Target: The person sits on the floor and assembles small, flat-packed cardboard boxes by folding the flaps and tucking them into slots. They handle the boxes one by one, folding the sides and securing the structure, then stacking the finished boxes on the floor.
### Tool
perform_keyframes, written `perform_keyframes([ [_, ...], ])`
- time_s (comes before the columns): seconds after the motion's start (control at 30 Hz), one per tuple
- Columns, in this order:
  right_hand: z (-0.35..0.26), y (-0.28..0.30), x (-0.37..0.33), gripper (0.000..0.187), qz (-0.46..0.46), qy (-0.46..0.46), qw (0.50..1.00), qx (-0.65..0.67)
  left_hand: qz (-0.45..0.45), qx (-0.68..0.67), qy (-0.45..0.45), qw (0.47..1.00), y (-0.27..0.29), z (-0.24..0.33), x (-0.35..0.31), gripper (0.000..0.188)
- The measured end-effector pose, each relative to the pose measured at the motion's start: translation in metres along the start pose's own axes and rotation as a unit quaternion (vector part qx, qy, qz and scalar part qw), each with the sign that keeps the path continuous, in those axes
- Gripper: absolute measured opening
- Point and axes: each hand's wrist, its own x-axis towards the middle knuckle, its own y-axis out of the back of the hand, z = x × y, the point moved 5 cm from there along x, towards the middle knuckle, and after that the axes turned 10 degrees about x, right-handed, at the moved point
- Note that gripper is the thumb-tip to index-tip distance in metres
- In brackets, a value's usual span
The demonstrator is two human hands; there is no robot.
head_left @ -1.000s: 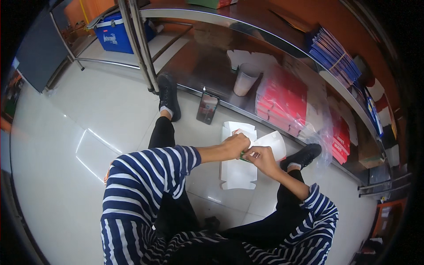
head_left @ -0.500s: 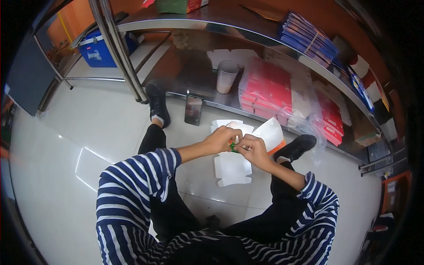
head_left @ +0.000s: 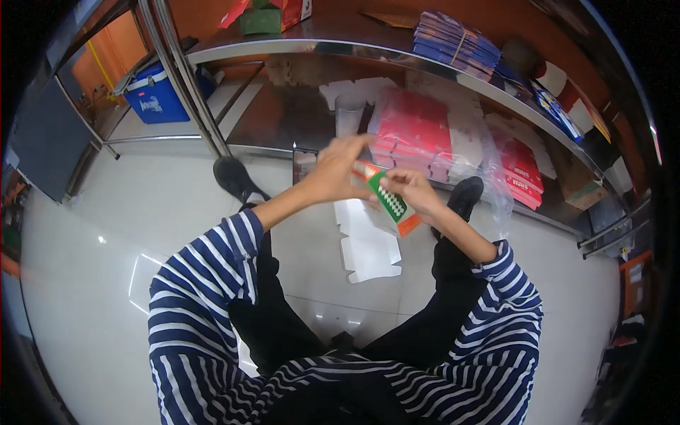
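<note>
A green and orange printed carton piece (head_left: 394, 204) is held up at a slant over the floor. My right hand (head_left: 412, 190) pinches its upper edge between thumb and fingers. To its left, my left hand (head_left: 336, 172) has its fingers apart, somewhat blurred, close to the carton's upper left end and holding nothing that I can see. Below them a flat white die-cut carton blank (head_left: 372, 256) with notched flaps lies on the tiles between my legs. The hands hide part of the blank's far end.
Ahead runs a metal shelf (head_left: 283, 134) holding a grey cup (head_left: 349, 117) and red flat cartons (head_left: 411, 124) in clear plastic. A phone (head_left: 303, 161) stands against its edge, partly behind my left hand. Banded blue cartons (head_left: 457, 44) lie above. A blue cooler (head_left: 157, 98) sits far left.
Both hands have risen and moved farther out. The left hand has come away with its fingers spread, while the right has lifted the carton and turned its printed side into view.
</note>
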Motion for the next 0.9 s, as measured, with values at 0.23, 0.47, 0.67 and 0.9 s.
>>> perform_keyframes([
  [0.23,-0.035,-0.008,-0.010,0.018,0.096,0.247,0.964,-0.009,-0.020,-0.374,0.261,0.890,-0.023,0.002,0.012,0.057],
  [0.47,-0.060,-0.043,-0.021,0.017,0.087,0.292,0.934,-0.187,0.040,-0.481,0.311,0.819,-0.027,-0.018,-0.010,0.028],
  [0.67,-0.072,-0.009,-0.022,0.027,0.233,0.387,0.891,-0.041,0.079,-0.481,0.322,0.811,-0.006,-0.034,-0.016,0.023],
  [0.9,-0.043,-0.014,0.014,0.014,0.045,0.134,0.977,0.159,0.073,-0.468,0.314,0.823,0.005,-0.037,-0.021,0.020],
])
